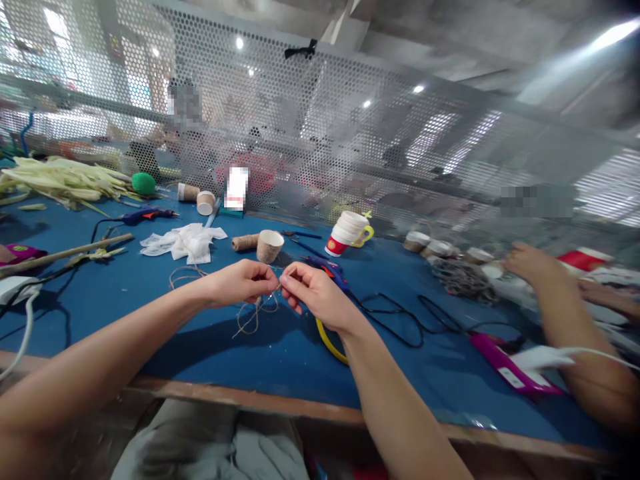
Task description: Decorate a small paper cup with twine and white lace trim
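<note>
My left hand (246, 280) and my right hand (313, 292) meet over the blue table, fingertips almost touching. Both are closed in a pinch on thin brown twine (257, 316), whose loose loops dangle below my fingers. More twine trails behind my left wrist. Just beyond my hands stands a small cup wrapped in twine (271, 248), and a spool of twine (245, 243) lies beside it. A blue glue gun (334, 272) lies behind my right hand, partly hidden. Under my right wrist a yellow ring-like piece (330, 343) shows in part.
White crumpled cloth (185, 243), another glue gun (147, 215) and pale husks (65, 179) lie left. Stacked paper cups (346, 233) stand ahead. Black cable and a purple power strip (515, 367) lie right, near another person's arm (565, 313). A perforated metal screen (300, 133) closes the back.
</note>
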Motion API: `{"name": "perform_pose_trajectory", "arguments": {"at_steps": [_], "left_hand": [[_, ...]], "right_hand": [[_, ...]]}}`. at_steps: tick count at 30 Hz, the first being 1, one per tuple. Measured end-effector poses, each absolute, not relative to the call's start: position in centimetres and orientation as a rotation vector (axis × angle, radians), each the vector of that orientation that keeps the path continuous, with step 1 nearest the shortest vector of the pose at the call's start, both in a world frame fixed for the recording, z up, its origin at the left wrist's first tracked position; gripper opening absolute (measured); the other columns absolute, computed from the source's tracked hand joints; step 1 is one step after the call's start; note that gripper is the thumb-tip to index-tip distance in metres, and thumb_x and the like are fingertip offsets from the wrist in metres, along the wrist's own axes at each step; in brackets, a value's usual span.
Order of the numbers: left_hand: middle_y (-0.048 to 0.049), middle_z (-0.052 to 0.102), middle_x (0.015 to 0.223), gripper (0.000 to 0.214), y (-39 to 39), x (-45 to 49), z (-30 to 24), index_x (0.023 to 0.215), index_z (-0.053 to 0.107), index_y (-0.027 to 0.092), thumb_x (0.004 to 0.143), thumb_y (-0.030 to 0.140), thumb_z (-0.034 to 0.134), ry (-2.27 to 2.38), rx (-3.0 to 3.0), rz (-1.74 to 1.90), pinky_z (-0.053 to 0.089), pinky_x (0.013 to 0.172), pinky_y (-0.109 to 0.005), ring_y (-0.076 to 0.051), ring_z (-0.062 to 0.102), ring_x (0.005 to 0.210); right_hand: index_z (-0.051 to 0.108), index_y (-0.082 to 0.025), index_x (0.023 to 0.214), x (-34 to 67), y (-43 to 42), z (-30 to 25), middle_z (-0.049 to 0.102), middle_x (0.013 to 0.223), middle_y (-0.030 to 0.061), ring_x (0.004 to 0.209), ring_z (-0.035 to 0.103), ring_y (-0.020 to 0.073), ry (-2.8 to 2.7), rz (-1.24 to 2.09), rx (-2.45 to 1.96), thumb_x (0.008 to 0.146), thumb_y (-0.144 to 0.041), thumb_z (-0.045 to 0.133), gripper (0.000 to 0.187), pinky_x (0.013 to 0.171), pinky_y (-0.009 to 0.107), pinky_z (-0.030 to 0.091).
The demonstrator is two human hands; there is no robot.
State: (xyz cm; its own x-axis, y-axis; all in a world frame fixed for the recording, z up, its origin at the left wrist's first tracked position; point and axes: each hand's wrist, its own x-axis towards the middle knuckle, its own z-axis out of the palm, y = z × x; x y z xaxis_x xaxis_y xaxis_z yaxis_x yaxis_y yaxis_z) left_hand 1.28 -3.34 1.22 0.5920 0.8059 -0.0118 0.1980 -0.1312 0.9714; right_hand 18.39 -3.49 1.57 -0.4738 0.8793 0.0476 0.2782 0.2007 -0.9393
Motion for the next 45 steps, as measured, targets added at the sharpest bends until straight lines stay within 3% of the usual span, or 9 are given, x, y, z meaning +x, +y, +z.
{"name": "perform_pose_trajectory", "arguments": {"at_steps": [6, 12, 29, 38, 45], "left_hand": [[0.0052, 0.040, 0.060, 0.020, -3.35, 1.16, 1.14, 0.072, 0.046, 0.014, 0.078, 0.033, 0.047, 0.802, 1.645, 0.625, 0.030, 0.047, -0.018, -0.005, 0.034, 0.051], [0.0058, 0.039, 0.052, 0.020, -3.14, 1.49, 0.89, 0.071, 0.047, 0.013, 0.079, 0.032, 0.044, 0.972, 1.832, 0.679, 0.025, 0.042, -0.019, -0.005, 0.033, 0.045], [0.0059, 0.039, 0.055, 0.024, -3.21, 0.86, 1.29, 0.067, 0.046, 0.014, 0.078, 0.035, 0.047, 0.814, 1.774, 0.592, 0.027, 0.045, -0.019, -0.005, 0.034, 0.047], [0.0058, 0.038, 0.053, 0.019, -2.96, 1.51, 0.91, 0.067, 0.048, 0.013, 0.078, 0.028, 0.048, 1.001, 1.826, 0.743, 0.023, 0.042, -0.019, -0.005, 0.030, 0.046], [0.0061, 0.039, 0.053, 0.021, -3.13, 1.19, 1.10, 0.068, 0.047, 0.014, 0.078, 0.032, 0.048, 0.862, 1.685, 0.706, 0.024, 0.042, -0.018, -0.004, 0.031, 0.045]], "right_hand": [[0.047, -0.017, 0.073, 18.55, -3.62, 1.76, 0.050, 0.060, -0.0038, 0.047, 0.046, 0.0050, -1.867, 1.331, -1.042, 0.078, -0.035, 0.052, 0.020, 0.041, 0.017, 0.037], [0.047, -0.016, 0.070, 17.89, -3.39, 1.20, 0.049, 0.057, -0.0040, 0.043, 0.045, 0.0050, -1.804, 1.273, -1.171, 0.074, -0.044, 0.055, 0.029, 0.038, 0.018, 0.036], [0.047, -0.017, 0.073, 18.53, -3.49, 1.64, 0.050, 0.057, -0.0046, 0.044, 0.046, 0.0047, -1.859, 1.382, -1.062, 0.075, -0.040, 0.057, 0.025, 0.038, 0.017, 0.036], [0.046, -0.016, 0.070, 17.63, -3.42, 1.08, 0.048, 0.057, -0.0048, 0.044, 0.044, 0.0050, -1.777, 1.234, -1.149, 0.072, -0.044, 0.058, 0.030, 0.038, 0.018, 0.035], [0.047, -0.017, 0.072, 18.04, -3.50, 1.47, 0.048, 0.058, -0.0050, 0.045, 0.044, 0.0048, -1.751, 1.397, -1.071, 0.072, -0.043, 0.059, 0.029, 0.039, 0.018, 0.034]]}}
